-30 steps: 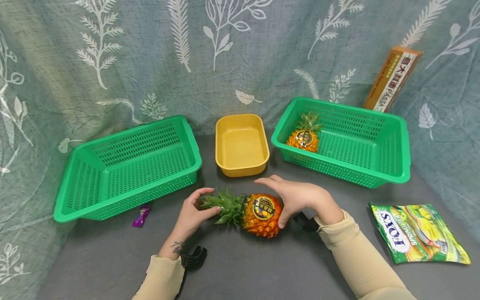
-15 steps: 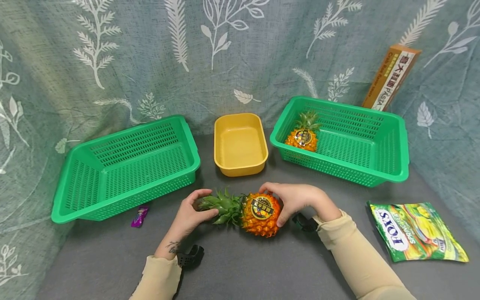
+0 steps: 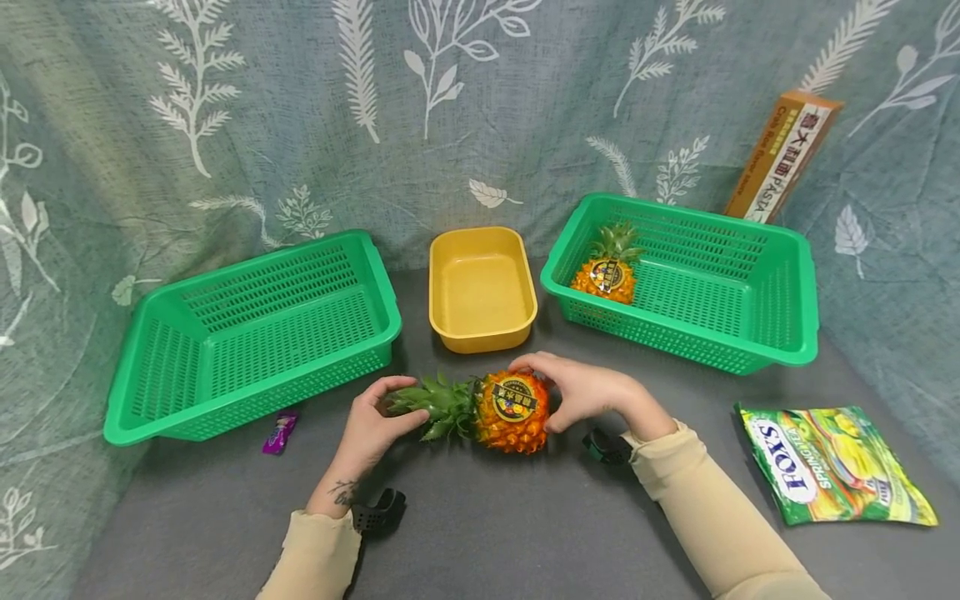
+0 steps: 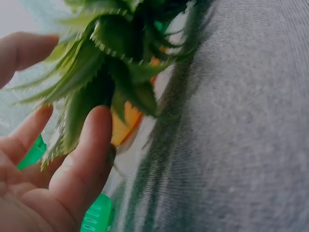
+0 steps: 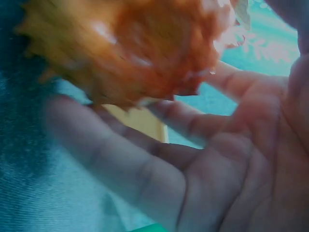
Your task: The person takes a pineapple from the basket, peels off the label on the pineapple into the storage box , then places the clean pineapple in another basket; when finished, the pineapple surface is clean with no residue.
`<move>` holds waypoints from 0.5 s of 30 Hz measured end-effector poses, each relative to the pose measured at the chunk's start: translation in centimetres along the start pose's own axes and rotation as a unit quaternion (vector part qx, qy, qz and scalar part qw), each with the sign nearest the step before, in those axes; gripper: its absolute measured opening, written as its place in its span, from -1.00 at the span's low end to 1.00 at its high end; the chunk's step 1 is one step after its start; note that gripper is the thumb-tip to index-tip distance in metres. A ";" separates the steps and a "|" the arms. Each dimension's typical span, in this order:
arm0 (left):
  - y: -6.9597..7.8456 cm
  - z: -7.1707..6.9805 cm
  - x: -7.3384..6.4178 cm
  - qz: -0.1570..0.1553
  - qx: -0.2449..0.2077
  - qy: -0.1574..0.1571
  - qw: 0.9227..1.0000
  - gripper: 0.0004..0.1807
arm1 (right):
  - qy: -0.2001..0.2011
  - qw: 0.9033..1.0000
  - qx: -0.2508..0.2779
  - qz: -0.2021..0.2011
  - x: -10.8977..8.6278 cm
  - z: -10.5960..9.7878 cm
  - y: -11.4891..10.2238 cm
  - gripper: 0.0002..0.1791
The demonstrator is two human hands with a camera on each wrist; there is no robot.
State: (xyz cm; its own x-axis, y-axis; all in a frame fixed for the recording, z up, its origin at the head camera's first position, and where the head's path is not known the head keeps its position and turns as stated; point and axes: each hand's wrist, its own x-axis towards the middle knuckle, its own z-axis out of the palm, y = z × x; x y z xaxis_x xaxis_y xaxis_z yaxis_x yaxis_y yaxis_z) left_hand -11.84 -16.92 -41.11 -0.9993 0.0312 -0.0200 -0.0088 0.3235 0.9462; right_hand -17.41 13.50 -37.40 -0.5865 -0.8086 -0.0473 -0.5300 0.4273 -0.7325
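A small orange pineapple with a black and gold label lies sideways between my hands in the head view, its green crown pointing left. My left hand holds the crown's tip, thumb on the near side and fingers on the far side. In the left wrist view the thumb touches the spiky leaves. At the other end my right hand grips the fruit's rounded base, fingers curved round it. The right wrist view shows the base up close against the fingers.
A green basket stands at left, a yellow tub at the middle back. The right green basket contains another pineapple. A purple wrapper, a FOX'S bag and a pasta box lie around.
My right hand has closed in on the pineapple's base and now grips it. The pineapple and both hands have shifted slightly left, the fruit also a little away from me.
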 end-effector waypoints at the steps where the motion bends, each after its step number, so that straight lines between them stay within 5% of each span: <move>1: 0.0 0.0 0.0 -0.002 -0.003 0.009 1.000 -0.51 | 0.008 1.000 0.003 0.001 0.1 0.1 0.1 -0.11; 7: -0.2 0.3 0.2 -0.008 -0.011 0.039 0.999 -0.53 | 0.041 0.998 0.042 0.001 0.6 0.3 1.1 -0.11; 15: -0.1 0.6 0.9 -0.008 -0.021 0.030 0.999 -0.55 | 0.060 0.997 0.054 -0.007 0.7 0.1 1.7 -0.18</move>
State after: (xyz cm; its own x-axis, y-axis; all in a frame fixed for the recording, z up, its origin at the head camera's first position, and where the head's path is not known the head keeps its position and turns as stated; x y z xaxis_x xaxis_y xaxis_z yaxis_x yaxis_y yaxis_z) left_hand -12.72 -16.37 -41.39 -0.9994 -0.0309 -0.0162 -0.0242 0.2830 0.9588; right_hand -18.61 13.64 -38.73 -0.6519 -0.7572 0.0402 -0.4733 0.3649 -0.8018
